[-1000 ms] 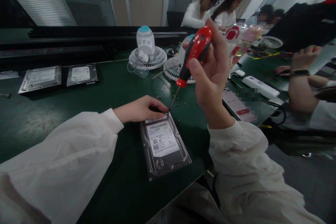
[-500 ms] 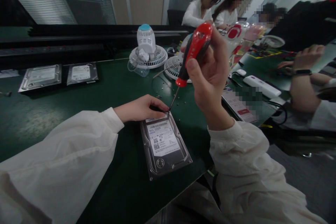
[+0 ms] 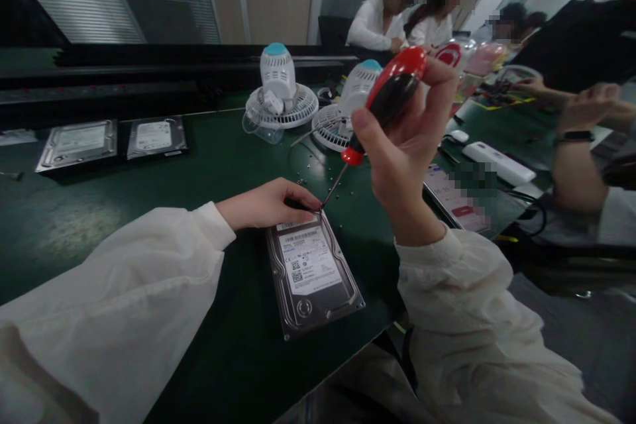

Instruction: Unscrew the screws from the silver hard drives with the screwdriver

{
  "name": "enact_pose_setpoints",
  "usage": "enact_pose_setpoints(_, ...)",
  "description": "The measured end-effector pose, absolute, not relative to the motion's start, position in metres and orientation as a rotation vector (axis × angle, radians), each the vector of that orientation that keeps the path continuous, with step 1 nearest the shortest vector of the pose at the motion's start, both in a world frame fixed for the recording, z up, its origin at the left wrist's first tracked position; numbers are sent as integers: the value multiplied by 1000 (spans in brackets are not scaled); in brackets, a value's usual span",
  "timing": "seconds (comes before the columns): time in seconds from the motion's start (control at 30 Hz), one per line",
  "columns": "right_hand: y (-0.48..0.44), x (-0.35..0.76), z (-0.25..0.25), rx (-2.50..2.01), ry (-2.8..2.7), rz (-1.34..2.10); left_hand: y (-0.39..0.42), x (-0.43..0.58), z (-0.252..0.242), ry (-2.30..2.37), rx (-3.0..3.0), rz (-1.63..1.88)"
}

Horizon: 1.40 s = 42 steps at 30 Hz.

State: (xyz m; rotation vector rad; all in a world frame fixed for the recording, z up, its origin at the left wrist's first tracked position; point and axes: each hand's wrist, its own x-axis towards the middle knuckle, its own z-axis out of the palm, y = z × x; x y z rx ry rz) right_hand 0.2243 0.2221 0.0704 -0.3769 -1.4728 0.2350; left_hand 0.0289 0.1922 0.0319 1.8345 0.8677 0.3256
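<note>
A hard drive [image 3: 318, 275] with a white label lies flat on the green table, its far end covered in part by my left hand [image 3: 273, 204]. The thumb of that hand rests along the drive's far edge, and the index fingertip is beside the screwdriver's tip. My right hand [image 3: 405, 139] grips a red and black screwdriver [image 3: 397, 89] by its handle. Its thin shaft slants down to the left, and its tip meets the drive's far right corner. Whether a screw sits under the tip is too small to tell.
Several tiny screws [image 3: 338, 196] are scattered beyond the drive. Two small white fans [image 3: 278, 79] stand farther back. Two more hard drives [image 3: 156, 137] lie at the left. A phone [image 3: 454, 199] and a white power strip [image 3: 499, 163] are at the right, near another person's arm [image 3: 579, 152].
The screwdriver's handle has swung to the right and turned, showing more of its black side. My right hand moved with it; the tip, my left hand and the drive stayed in place.
</note>
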Motion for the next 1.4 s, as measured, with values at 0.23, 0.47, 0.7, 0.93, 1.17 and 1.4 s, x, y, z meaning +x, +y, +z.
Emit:
enact_pose_setpoints(0.23,217,223,71,-399,-1553,400,194,28,32,872,1864,309)
enact_pose_setpoints(0.47,211,222,74,-366,-1508,377,193,29,32,874,1857,313)
enact_pose_setpoints(0.7,208,217,75,-398,-1476,382,194,29,33,870,1848,305)
enact_pose_setpoints(0.93,211,216,73,-442,-1508,442,195,29,28,869,1844,335)
enact_pose_setpoints(1.17,213,218,67,-453,-1557,515,193,30,31,856,1847,328)
enact_pose_setpoints(1.4,201,219,73,-399,-1492,806,194,28,32,860,1883,315)
